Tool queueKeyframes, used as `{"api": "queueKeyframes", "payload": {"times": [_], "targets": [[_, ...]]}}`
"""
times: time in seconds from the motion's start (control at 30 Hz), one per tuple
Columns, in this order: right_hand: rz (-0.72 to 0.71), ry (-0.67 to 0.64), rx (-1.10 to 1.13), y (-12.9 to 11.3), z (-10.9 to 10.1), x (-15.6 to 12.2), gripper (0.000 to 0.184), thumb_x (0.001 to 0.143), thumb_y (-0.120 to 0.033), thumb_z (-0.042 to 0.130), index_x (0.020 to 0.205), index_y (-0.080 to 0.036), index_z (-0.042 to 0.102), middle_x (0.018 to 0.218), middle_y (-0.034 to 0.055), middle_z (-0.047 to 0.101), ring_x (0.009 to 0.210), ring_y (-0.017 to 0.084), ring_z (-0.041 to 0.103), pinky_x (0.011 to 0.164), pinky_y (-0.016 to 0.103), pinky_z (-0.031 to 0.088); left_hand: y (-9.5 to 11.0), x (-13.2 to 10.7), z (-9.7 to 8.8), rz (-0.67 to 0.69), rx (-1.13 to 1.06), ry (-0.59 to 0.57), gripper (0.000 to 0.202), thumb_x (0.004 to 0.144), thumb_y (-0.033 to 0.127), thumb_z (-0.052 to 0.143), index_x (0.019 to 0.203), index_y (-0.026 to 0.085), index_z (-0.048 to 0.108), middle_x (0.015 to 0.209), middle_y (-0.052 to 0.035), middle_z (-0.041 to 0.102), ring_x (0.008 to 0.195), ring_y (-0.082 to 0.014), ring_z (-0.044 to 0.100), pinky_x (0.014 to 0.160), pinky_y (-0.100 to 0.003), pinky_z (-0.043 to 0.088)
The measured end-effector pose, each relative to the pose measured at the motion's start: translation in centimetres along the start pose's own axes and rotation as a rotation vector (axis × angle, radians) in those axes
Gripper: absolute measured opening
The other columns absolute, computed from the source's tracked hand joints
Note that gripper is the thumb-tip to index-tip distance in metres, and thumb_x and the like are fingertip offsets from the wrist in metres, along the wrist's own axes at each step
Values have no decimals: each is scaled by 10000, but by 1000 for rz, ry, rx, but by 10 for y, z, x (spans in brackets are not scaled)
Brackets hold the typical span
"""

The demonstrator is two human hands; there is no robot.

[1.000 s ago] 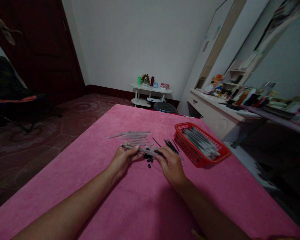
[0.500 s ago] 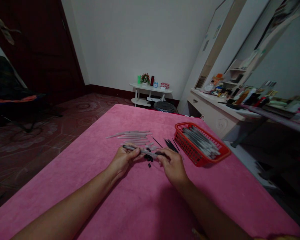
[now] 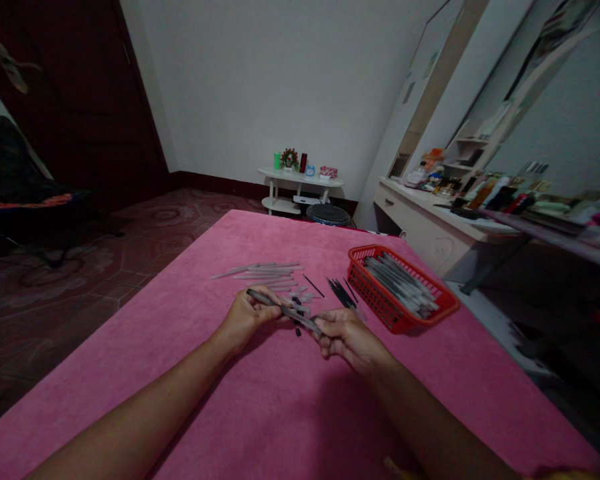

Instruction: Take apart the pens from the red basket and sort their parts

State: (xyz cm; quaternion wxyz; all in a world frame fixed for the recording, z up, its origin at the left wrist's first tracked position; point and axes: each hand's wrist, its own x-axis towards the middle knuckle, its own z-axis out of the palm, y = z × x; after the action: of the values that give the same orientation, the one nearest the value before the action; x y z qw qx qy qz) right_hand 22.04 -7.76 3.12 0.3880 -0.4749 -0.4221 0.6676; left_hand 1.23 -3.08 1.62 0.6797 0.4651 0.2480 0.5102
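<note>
A slim grey pen (image 3: 296, 316) with a dark end spans both hands, slanting down to the right. My left hand (image 3: 253, 317) is closed around its upper part. Thumb and fingers of my right hand (image 3: 347, 335) pinch its lower right end. Small black caps (image 3: 298, 331) lie beneath the pen, partly hidden by it. Just beyond are small translucent pieces (image 3: 300, 293) and a row of pale pen barrels (image 3: 270, 274). Thin black refills (image 3: 341, 293) lie beyond my right hand.
A red plastic basket (image 3: 404, 325) full of grey pens stands at the right on the pink cloth (image 3: 260, 413). Behind the bed-like surface are a small white table (image 3: 300, 176) and a dark round stool (image 3: 329, 213). A cluttered dresser (image 3: 430, 217) stands to the right.
My right hand has turned and dropped slightly, its fingers now further under the pen. The pen's right end has tilted down. My left hand stays almost in place.
</note>
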Motion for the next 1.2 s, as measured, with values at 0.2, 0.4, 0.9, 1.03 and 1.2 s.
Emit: {"api": "queueKeyframes", "payload": {"times": [0.2,0.4,0.9,1.03,1.2], "targets": [[19,-21,28,-6,7,-3,306,681,-405,720,704,-117,620,536,-33,533,418,58,483,445,192,405,-3,5,-4,59,179,71,258,637,268,813,779,142,639,774,-78,727,693,-210,686,669,-333,557],[-430,394,-337,-55,-10,-20,262,717,-384,659,827,-146,658,665,21,637,558,133,572,537,260,458,2,12,-22,285,836,129,176,772,334,664,855,190,721,924,-90,717,930,-252,644,884,-383,490],[-319,1110,-1394,-81,-132,-46,149,734,-347,606,762,-234,700,633,84,619,607,298,605,546,392,394,-1,24,-57,399,1481,53,211,824,231,543,934,199,720,944,-82,703,936,-238,599,852,-367,463],[-347,1086,-1406,-81,-122,-42,172,738,-356,620,783,-213,705,694,96,642,661,302,617,593,403,412,-3,24,-58,394,1538,64,229,802,188,542,945,212,719,918,-82,693,918,-237,592,826,-358,465],[-606,966,-1361,-80,-86,-35,210,791,-343,575,858,-197,710,886,85,693,767,246,635,667,356,451,-4,23,-57,325,1652,73,263,813,187,516,972,227,721,903,-88,663,903,-242,571,756,-334,462]]}}
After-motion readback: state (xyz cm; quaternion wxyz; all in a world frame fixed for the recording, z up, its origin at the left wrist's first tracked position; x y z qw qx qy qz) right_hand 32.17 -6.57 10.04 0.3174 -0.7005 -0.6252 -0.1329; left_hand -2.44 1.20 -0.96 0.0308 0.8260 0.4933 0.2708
